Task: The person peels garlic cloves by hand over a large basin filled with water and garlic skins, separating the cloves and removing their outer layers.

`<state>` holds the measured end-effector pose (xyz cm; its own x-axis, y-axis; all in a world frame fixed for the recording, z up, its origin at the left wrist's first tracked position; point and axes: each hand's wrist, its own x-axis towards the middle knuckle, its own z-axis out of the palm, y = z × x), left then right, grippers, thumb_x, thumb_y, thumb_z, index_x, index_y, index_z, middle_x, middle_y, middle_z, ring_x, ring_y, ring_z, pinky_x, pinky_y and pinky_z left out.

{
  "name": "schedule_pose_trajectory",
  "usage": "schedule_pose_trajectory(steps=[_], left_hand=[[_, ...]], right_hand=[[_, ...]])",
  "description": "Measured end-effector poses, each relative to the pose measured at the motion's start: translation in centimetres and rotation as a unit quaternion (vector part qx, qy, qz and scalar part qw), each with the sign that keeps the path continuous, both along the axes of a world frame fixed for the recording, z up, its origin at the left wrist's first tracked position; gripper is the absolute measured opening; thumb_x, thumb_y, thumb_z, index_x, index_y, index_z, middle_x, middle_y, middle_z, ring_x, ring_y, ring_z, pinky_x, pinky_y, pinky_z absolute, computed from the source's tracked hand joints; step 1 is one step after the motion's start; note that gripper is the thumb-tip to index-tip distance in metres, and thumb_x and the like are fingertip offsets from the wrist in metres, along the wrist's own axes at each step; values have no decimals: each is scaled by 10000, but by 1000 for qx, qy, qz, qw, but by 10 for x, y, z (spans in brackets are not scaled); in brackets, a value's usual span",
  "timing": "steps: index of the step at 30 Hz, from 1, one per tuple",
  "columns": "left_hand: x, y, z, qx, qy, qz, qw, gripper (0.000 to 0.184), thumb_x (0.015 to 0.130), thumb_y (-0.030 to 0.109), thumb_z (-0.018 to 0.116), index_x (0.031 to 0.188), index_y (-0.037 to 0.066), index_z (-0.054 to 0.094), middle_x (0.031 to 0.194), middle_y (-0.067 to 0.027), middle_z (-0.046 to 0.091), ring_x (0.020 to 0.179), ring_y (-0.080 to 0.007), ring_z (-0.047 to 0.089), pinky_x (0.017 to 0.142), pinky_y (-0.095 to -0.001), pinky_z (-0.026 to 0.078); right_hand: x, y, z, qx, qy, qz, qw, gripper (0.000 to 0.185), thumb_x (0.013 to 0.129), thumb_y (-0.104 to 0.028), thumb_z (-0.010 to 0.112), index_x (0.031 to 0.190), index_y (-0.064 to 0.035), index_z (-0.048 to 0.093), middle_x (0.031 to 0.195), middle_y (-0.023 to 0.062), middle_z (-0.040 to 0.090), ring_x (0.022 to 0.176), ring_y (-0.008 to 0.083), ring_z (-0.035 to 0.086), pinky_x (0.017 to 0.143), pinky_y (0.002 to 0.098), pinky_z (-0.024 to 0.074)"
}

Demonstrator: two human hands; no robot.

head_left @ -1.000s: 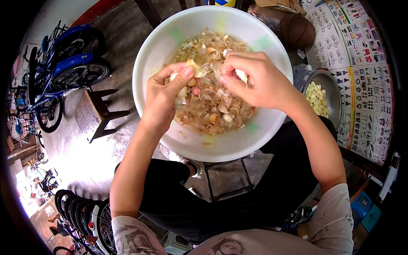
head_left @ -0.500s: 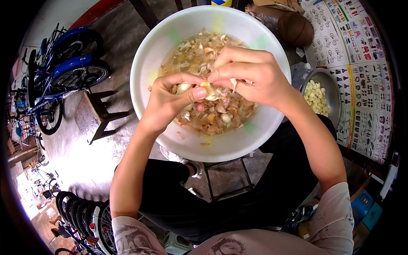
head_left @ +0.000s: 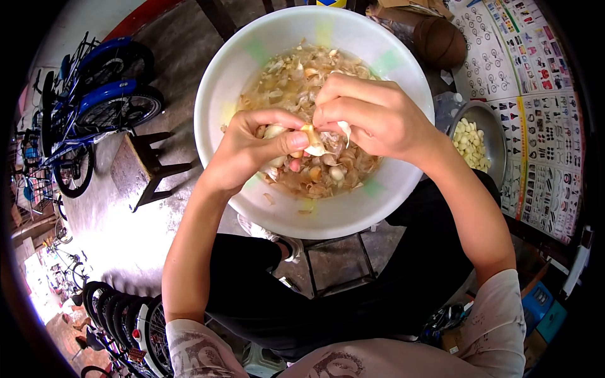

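Note:
My left hand (head_left: 242, 151) is closed around a garlic clove (head_left: 313, 141), pinching it between thumb and forefinger with its pale skin partly loose. More whitish garlic shows inside its curled fingers. Close on the right, my right hand (head_left: 387, 120) has its fingertips pressed together, with a white scrap of garlic skin (head_left: 345, 130) hanging among the fingers. Both hands are over a large white basin (head_left: 213, 113). In its water float many papery garlic skins (head_left: 287, 75), and a few whole cloves (head_left: 336, 173) lie among them.
A metal bowl (head_left: 500, 142) of peeled garlic cloves (head_left: 467, 140) stands to the right, beside a printed poster sheet (head_left: 545, 138). A wooden stool (head_left: 140, 167) and blue bicycles (head_left: 104, 94) are at left. A brown ball (head_left: 441, 44) sits at upper right. My legs are below the basin.
My right fingertips have drawn slightly up and away from the clove, so more of it shows. The left hand keeps its hold almost in place.

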<state>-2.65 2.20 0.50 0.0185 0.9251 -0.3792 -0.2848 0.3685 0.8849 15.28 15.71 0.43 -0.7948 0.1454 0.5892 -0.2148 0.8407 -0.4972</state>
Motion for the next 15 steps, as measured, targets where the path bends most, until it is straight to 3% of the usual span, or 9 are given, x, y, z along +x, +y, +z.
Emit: schedule_pose_trajectory(steps=[11,15], left_hand=[[-1,-1,6,-20,38,-31,999,218,850,160,750,924,-38,696,797,-92,669,653,-134,603,601,-272,494],[-2,-1,4,-18,39,-35,998,236,856,175,744,945,-37,693,804,-95,672,647,-140,604,607,-272,495]], right_hand=[[3,-5,0,80,-84,5,993,140,798,-27,643,933,-48,608,956,27,536,622,170,622,490,307,501],[4,-5,-2,61,-103,18,993,174,791,-32,653,959,-49,610,958,37,521,619,198,620,489,329,498]])
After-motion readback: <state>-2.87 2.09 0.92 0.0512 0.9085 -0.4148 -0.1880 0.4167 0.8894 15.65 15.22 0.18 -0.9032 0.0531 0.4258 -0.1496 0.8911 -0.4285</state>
